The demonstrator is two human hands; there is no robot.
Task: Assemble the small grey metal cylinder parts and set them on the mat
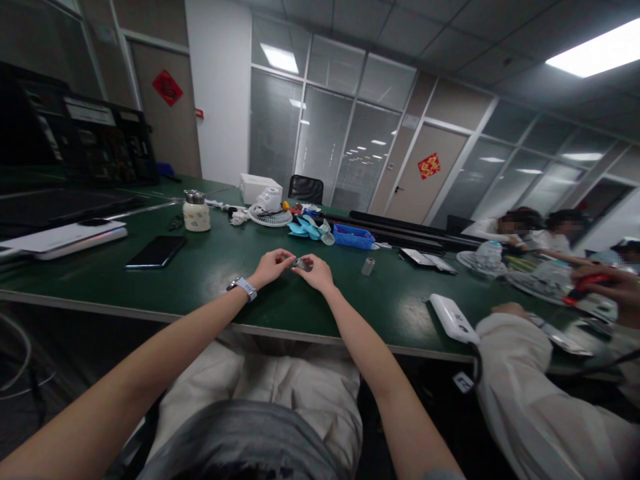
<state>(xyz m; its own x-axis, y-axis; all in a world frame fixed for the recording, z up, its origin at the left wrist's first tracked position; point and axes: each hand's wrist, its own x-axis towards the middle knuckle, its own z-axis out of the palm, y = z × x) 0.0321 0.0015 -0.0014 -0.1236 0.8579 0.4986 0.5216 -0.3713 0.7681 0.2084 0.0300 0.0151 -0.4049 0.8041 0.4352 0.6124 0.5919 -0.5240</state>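
Observation:
Over the green table, my left hand (273,266) and my right hand (316,272) meet in front of me. Both pinch a small shiny metal piece (301,264), too small to name and partly hidden by my fingers. A watch sits on my left wrist. To the right of my right hand, a small metal cylinder (369,267) stands upright on the table. Behind my hands lie light-blue crumpled pieces (306,228) and a blue tray (353,237).
At the left are a black phone (156,252), a cream bottle (196,212) and a white device (83,241). A white fan (270,215) lies behind. On the right, a white power bank (453,319) rests near a co-worker's sleeve (520,353); a co-worker's hand holds a red tool (585,287).

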